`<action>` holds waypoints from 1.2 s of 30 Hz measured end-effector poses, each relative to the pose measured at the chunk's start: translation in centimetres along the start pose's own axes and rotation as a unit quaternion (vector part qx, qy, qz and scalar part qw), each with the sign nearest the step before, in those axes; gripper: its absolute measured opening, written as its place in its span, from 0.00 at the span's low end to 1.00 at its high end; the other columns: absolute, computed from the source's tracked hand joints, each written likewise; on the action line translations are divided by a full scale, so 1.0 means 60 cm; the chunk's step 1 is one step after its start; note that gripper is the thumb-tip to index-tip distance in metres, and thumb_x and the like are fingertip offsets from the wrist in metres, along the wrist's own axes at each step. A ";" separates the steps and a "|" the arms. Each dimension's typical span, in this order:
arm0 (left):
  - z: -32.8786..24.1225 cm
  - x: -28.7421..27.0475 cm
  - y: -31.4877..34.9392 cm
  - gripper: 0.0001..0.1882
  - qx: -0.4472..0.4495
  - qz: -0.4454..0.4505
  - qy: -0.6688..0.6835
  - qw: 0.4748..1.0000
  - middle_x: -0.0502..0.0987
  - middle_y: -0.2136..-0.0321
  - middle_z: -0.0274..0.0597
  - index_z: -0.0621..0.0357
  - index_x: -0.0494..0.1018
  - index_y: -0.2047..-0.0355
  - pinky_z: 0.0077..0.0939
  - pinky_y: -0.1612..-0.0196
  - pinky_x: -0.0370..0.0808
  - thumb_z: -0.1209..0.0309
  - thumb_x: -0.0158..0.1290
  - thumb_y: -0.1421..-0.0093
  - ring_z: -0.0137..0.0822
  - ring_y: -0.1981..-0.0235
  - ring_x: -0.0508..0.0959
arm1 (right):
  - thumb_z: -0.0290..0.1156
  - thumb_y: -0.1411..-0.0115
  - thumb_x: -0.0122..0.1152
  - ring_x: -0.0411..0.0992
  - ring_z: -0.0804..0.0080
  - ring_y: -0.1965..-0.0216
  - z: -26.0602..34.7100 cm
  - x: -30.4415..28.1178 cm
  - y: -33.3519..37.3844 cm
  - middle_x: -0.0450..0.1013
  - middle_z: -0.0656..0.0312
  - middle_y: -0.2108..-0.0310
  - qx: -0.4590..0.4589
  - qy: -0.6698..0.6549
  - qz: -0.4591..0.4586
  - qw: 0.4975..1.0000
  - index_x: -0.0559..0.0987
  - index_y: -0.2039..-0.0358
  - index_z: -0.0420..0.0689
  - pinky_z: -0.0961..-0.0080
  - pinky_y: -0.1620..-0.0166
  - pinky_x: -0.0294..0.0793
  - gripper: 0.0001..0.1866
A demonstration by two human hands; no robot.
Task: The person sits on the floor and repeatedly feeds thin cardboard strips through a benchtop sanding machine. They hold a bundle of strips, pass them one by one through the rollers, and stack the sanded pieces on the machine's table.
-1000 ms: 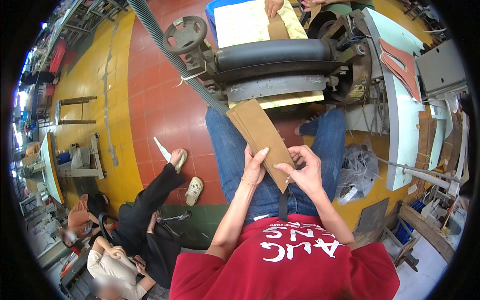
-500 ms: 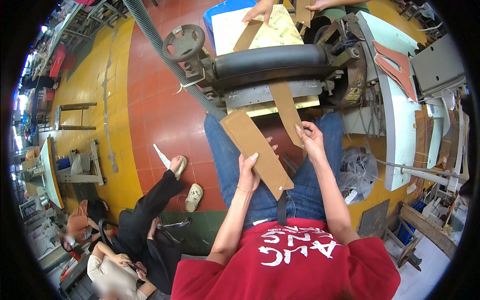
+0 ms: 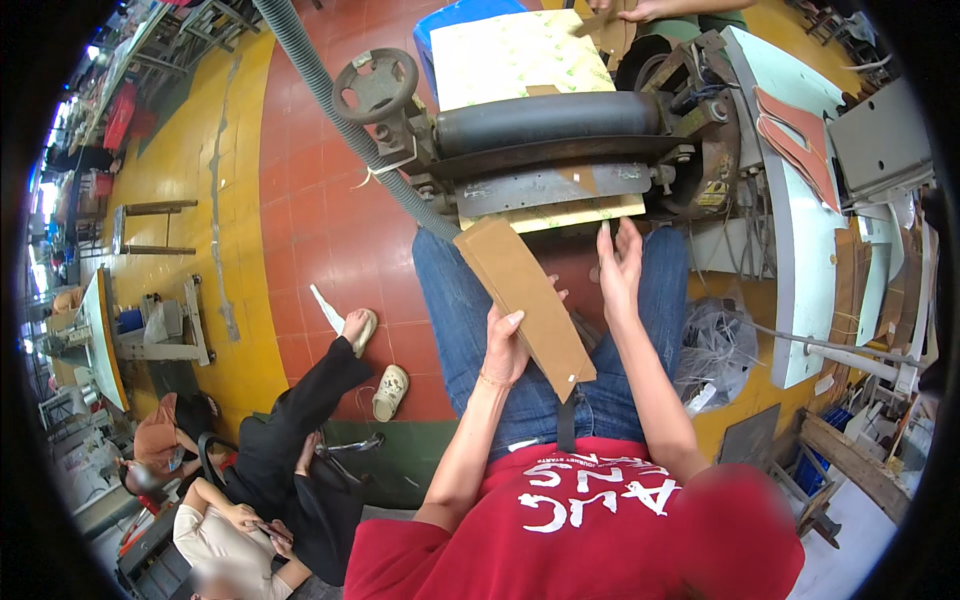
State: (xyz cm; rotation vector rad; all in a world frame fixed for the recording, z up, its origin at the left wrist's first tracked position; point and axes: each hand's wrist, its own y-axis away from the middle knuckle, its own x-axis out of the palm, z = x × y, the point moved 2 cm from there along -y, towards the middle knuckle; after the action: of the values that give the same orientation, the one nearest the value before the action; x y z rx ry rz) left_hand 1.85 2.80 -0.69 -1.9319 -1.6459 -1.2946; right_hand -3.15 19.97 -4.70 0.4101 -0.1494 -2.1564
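Note:
My left hand (image 3: 507,345) grips a stack of tan strips (image 3: 525,300), long flat pieces like leather or card, held slanting above my lap. My right hand (image 3: 620,270) is raised just in front of the machine's feed plate (image 3: 490,190), fingers apart and holding nothing. On that plate the tail end of one brown strip (image 3: 577,180) still shows; the remainder is hidden under the guard and the black roller (image 3: 550,122). Beyond the roller, a co-worker's hand (image 3: 645,9) holds several brown pieces (image 3: 608,35).
A handwheel (image 3: 375,86) and a grey ribbed hose (image 3: 315,90) stand left of the roller. Behind it lies a pale yellow patterned board (image 3: 515,58). To the right is a pale table (image 3: 790,240) bearing reddish pieces (image 3: 795,140). A seated person (image 3: 240,530) is at lower left.
The strip my right hand held has slid forward into the machine, and that hand has let go. Beyond the roller, the co-worker's reaching hand and the strip under it have left the board.

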 end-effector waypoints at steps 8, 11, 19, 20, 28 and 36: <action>0.013 -0.008 -0.012 0.34 0.030 -0.020 -0.089 0.995 0.66 0.48 0.55 0.67 0.55 0.44 0.41 0.47 0.70 0.60 0.51 0.46 0.48 0.48 0.71 | 0.34 0.56 0.72 0.72 0.77 0.70 0.077 -0.075 0.156 0.74 0.61 0.65 -0.120 0.111 0.233 0.959 0.78 0.63 0.39 0.81 0.68 0.70 0.20; 0.018 -0.015 -0.016 0.32 0.035 -0.048 -0.083 0.995 0.67 0.49 0.53 0.65 0.56 0.44 0.41 0.46 0.70 0.59 0.50 0.44 0.47 0.49 0.71 | 0.33 0.55 0.72 0.72 0.75 0.71 0.095 -0.065 0.165 0.74 0.60 0.67 -0.116 0.087 0.169 0.975 0.79 0.64 0.39 0.81 0.68 0.71 0.19; 0.016 -0.008 -0.009 0.31 0.027 -0.064 -0.024 0.997 0.66 0.47 0.53 0.63 0.57 0.43 0.43 0.46 0.69 0.56 0.45 0.41 0.47 0.48 0.70 | 0.26 0.41 0.57 0.71 0.81 0.66 0.066 -0.066 0.146 0.74 0.62 0.67 -0.128 -0.040 0.074 0.988 0.71 0.59 0.38 0.85 0.63 0.69 0.11; 0.012 -0.006 -0.007 0.31 0.016 -0.042 -0.001 0.999 0.66 0.47 0.54 0.63 0.58 0.43 0.44 0.46 0.69 0.56 0.45 0.41 0.47 0.48 0.70 | 0.26 0.39 0.55 0.71 0.82 0.66 0.055 -0.064 0.122 0.74 0.61 0.66 -0.078 -0.080 0.087 0.990 0.69 0.56 0.38 0.85 0.63 0.70 0.12; -0.008 -0.011 0.016 0.33 0.009 -0.042 0.021 0.999 0.65 0.48 0.59 0.65 0.57 0.44 0.46 0.51 0.74 0.57 0.48 0.45 0.51 0.50 0.71 | 0.28 0.39 0.55 0.72 0.83 0.69 -0.023 -0.037 0.007 0.76 0.61 0.70 0.155 -0.120 0.103 0.975 0.72 0.57 0.38 0.87 0.67 0.71 0.11; -0.006 0.002 0.012 0.34 0.001 -0.015 0.006 1.000 0.65 0.48 0.59 0.66 0.54 0.42 0.43 0.49 0.73 0.60 0.49 0.46 0.51 0.49 0.71 | 0.49 0.38 0.51 0.62 0.69 0.48 0.002 0.035 -0.058 0.62 0.51 0.47 0.103 -0.219 -0.001 0.970 0.42 0.37 0.42 0.71 0.46 0.60 0.41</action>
State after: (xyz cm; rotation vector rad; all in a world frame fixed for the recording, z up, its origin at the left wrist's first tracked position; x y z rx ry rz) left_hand 2.34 2.38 -0.19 -1.9005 -1.6763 -1.3142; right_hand -6.97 20.28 -5.94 0.0425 -0.6240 -2.2130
